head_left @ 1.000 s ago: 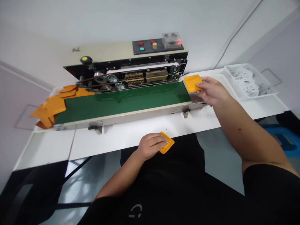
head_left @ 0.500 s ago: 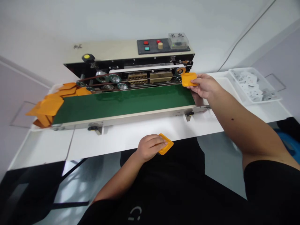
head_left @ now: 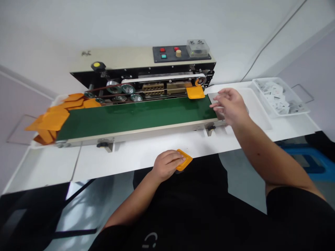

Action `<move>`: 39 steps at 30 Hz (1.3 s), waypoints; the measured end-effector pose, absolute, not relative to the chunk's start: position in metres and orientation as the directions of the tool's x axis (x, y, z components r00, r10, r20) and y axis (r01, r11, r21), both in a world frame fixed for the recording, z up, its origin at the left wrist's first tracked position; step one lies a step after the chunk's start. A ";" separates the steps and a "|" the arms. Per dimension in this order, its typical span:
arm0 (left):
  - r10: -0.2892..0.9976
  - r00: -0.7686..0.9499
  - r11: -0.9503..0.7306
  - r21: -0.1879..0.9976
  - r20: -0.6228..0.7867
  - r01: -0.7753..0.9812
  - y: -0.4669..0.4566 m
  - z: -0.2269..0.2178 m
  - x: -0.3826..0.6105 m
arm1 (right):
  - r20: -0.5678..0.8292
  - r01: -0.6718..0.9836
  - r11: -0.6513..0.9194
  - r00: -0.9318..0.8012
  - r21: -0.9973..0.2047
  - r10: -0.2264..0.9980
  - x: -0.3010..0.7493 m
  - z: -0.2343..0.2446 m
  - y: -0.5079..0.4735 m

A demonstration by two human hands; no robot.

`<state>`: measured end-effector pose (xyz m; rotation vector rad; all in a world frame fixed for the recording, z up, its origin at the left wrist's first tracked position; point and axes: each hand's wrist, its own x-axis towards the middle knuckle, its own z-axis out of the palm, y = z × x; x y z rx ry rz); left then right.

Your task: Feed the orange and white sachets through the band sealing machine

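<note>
My left hand (head_left: 167, 164) is closed on a small orange pouch (head_left: 186, 160), near the front edge of the table and close to my body. My right hand (head_left: 230, 106) is off the right end of the green conveyor belt (head_left: 138, 116), fingers apart and holding nothing. Left of its fingertips, a second orange pouch (head_left: 195, 93) sits at the intake of the band sealing machine (head_left: 117, 57). Its far edge is in by the white belt and rollers, and its near part hangs over the green conveyor.
Several orange pouches (head_left: 56, 116) are heaped in a bin at the conveyor's left end. A clear plastic bin (head_left: 294, 111) of small white packets stands at the right, beside a shallow white tray (head_left: 264, 120). Black knobs (head_left: 103, 144) stick out along the conveyor's front.
My right hand has let go of the orange pouch and drawn back to the right. That pouch has moved left into the machine's rollers. My left hand stays about where it was.
</note>
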<state>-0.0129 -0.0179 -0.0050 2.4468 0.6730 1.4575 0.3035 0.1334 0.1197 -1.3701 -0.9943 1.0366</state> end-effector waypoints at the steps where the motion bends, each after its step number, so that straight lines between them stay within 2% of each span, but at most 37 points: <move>1: 0.515 0.380 -0.856 0.436 0.768 0.278 -0.019 -0.005 -0.013 | -0.014 0.004 -0.016 0.258 -1.000 0.966 0.300 0.114 0.113; 3: 0.582 0.326 -0.813 0.515 0.745 0.273 -0.021 -0.005 -0.012 | -0.010 -0.010 -0.008 0.179 -1.000 0.984 0.291 0.100 0.069; 6: 0.727 0.215 -0.687 0.682 0.653 0.251 -0.025 -0.005 -0.007 | -0.121 -0.030 -0.122 -0.048 -0.992 0.992 0.275 0.073 0.010; 9: 0.879 0.044 -0.474 0.859 0.475 0.194 -0.028 -0.005 0.002 | -0.237 -0.035 -0.250 -0.211 -0.968 0.948 0.260 0.050 -0.027; 11: 0.928 -0.019 -0.368 0.922 0.373 0.119 -0.027 -0.003 0.009 | -0.279 -0.065 -0.305 -0.261 -0.950 0.924 0.254 0.042 -0.039; 13: 0.928 -0.009 -0.371 0.926 0.372 0.076 -0.024 0.000 0.014 | -0.294 -0.120 -0.340 -0.291 -0.933 0.910 0.251 0.038 -0.046; 18: 0.775 0.137 -0.632 0.759 0.617 0.157 -0.015 0.012 0.017 | -0.286 -0.278 -0.409 -0.390 -0.869 0.875 0.251 0.040 -0.049; 22: 0.665 0.299 -0.747 0.621 0.685 0.238 -0.016 0.017 0.017 | -0.315 -0.262 -0.418 -0.355 -0.870 0.880 0.248 0.044 -0.047; 24: 0.665 0.309 -0.747 0.610 0.680 0.266 -0.019 0.016 0.018 | -0.332 -0.253 -0.402 -0.278 -0.880 0.902 0.246 0.045 -0.046; 27: 0.758 0.221 -0.652 0.699 0.614 0.292 -0.024 0.013 0.021 | -0.325 -0.313 -0.344 -0.114 -0.885 0.939 0.245 0.046 -0.044; 31: 0.884 0.133 -0.465 0.868 0.447 0.173 -0.030 0.008 0.024 | -0.298 -0.372 -0.265 0.035 -0.890 0.954 0.248 0.047 -0.040; 35: 0.936 0.170 -0.321 0.945 0.308 0.054 -0.034 0.010 0.025 | -0.290 -0.361 -0.254 0.049 -0.897 0.956 0.249 0.047 -0.039; 39: 0.949 0.262 -0.163 0.984 0.177 -0.073 -0.036 0.015 0.029 | -0.260 -0.275 -0.252 -0.007 -0.928 0.966 0.245 0.044 -0.041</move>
